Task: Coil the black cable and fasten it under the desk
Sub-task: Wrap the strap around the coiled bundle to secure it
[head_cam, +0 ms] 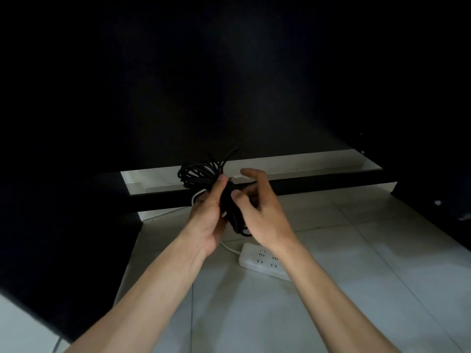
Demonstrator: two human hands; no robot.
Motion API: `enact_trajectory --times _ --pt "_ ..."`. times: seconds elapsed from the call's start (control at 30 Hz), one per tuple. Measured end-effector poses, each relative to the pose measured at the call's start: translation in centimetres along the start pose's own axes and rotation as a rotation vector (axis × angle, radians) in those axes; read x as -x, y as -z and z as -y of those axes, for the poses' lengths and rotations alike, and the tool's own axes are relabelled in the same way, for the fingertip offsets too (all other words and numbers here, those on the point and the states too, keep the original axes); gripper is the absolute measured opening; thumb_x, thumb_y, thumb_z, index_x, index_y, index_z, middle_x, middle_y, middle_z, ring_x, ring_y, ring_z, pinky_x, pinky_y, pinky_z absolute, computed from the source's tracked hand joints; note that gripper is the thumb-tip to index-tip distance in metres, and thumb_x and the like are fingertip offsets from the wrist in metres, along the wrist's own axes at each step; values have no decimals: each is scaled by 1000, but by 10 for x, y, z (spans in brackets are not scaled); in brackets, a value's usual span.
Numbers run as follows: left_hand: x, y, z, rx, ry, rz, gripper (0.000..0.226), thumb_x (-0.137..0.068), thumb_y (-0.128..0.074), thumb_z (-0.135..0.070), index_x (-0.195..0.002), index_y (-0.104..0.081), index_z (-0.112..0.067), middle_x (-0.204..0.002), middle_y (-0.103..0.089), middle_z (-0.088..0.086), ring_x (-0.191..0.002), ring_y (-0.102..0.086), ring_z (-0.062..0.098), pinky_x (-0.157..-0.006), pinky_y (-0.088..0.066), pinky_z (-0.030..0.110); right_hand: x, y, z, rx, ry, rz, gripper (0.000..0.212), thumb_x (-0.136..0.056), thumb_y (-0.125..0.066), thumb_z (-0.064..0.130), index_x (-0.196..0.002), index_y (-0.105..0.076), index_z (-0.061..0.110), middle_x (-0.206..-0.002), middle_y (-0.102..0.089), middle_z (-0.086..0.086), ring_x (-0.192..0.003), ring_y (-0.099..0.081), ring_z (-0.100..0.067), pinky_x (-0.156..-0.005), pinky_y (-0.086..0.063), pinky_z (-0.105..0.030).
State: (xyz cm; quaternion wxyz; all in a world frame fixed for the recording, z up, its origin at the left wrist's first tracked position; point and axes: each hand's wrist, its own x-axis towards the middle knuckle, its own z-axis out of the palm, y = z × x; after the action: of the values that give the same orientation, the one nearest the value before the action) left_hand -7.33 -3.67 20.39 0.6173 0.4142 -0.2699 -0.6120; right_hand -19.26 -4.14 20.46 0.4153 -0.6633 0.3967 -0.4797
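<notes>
Dark matte desk panel fills left side. One left hand grips the black cable, thumb and fingers curled round the bundle's middle; cable is one round rubbery coil of several loops, held in the air above the floor, in front of a black crossbar. One right hand pinches the bundle's lower part, index finger raised. Below, one white smooth plastic power strip lies on glossy pale floor tiles.
</notes>
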Motion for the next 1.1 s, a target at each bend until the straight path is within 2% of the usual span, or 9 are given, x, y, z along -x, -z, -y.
enact_trajectory --times 0.1,0.37,0.47,0.63,0.73,0.83,0.9,1.0,1.1 --pt "-1 1 8 -40 4 20 43 -92 -61 -39 -123 -64 -9 -116 -71 14 -111 -66 25 -105 -45 45 -6 0 -3 62 7 -166 8 -92 -67 25 -98 -62 24 -81 -67 4 -72 -67 -6 -61 -53 -18" --pt "2 6 14 -110 10 58 44 -94 -59 -35 -127 -60 -6 -122 -67 16 -115 -63 27 -101 -49 43 -7 -1 -8 102 -111 -238 16 -88 -73 31 -81 -69 17 -72 -71 4 -66 -69 -6 -62 -57 -24" --pt "1 8 16 -130 18 79 47 -92 -60 -36 -129 -59 -7 -125 -65 16 -118 -61 28 -100 -49 42 -7 0 -6 -18 -230 -246 18 -89 -72 28 -81 -72 12 -75 -75 -2 -70 -73 -14 -67 -61 -30" --pt "2 13 19 -147 29 135 44 -92 -59 -36 -128 -61 -10 -125 -66 15 -120 -60 28 -106 -44 46 -6 4 -3 -197 -379 -193 14 -94 -67 22 -93 -74 10 -86 -78 -3 -78 -75 -14 -66 -60 -20" --pt "5 9 23 -192 5 134 37 -94 -56 -34 -126 -64 -18 -121 -69 7 -115 -64 22 -99 -50 40 -6 2 -8 -131 -355 -218 15 -98 -58 20 -97 -71 13 -90 -75 -3 -83 -73 -14 -70 -59 -23" --pt "6 4 29 -196 1 50 34 -92 -59 -37 -120 -68 -19 -115 -72 8 -112 -65 26 -96 -50 43 -6 0 -9 -78 -276 -258 19 -99 -53 14 -83 -63 19 -82 -69 4 -75 -66 -7 -60 -51 -12" --pt "6 0 31 -192 7 10 34 -91 -59 -39 -117 -70 -20 -113 -72 9 -110 -66 27 -91 -52 43 -6 -1 -9 -82 -243 -283 23 -99 -52 12 -80 -61 21 -78 -68 5 -72 -66 -7 -59 -50 -12" --pt "6 -5 31 -179 38 -55 37 -89 -62 -40 -115 -69 -14 -109 -73 13 -97 -70 26 -71 -57 34 -5 -2 -9 -174 -254 -313 22 -100 -50 12 -83 -63 17 -80 -71 -1 -73 -70 -11 -61 -54 -19" --pt "4 -8 28 -200 61 -82 40 -86 -65 -40 -113 -69 -10 -105 -73 15 -88 -70 25 -69 -57 33 -2 -2 -10 -250 -191 -331 17 -101 -49 9 -89 -62 10 -79 -68 -2 -64 -67 -1 -56 -50 -15"
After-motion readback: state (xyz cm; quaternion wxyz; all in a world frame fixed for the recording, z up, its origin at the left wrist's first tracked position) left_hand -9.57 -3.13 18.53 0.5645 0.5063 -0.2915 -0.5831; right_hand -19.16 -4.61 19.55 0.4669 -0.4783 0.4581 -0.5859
